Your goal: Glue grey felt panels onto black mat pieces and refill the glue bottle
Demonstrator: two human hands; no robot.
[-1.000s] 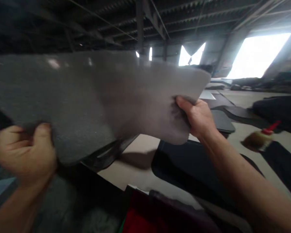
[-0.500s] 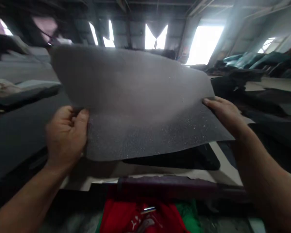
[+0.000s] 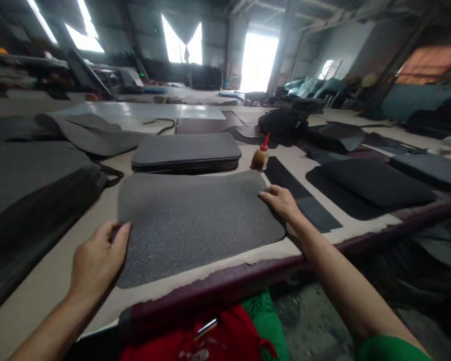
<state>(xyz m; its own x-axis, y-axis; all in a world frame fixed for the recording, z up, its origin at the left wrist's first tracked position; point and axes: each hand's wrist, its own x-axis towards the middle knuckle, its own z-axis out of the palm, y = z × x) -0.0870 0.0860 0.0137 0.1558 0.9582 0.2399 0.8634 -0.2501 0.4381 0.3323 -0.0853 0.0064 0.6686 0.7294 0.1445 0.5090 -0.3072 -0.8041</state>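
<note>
A grey speckled sheet with rounded corners lies low over the near edge of the table, roughly level. My left hand pinches its left edge between thumb and fingers. At the opposite edge, my right hand grips the sheet near its far right corner. Just behind it sits a stack of grey rounded sheets. A glue-like bottle with amber contents and a red pointed nozzle stands beyond my right hand, beside a long black strip.
Black rounded sheets overlap on the table's right side. Thick dark grey material is piled at the left. A dark bundle rests farther back. The pale tabletop ends in a maroon front edge close to my body.
The sheet has come down from a raised, tilted position to the table, still between both hands. My view has turned rightward, bringing the stack and bottle into sight.
</note>
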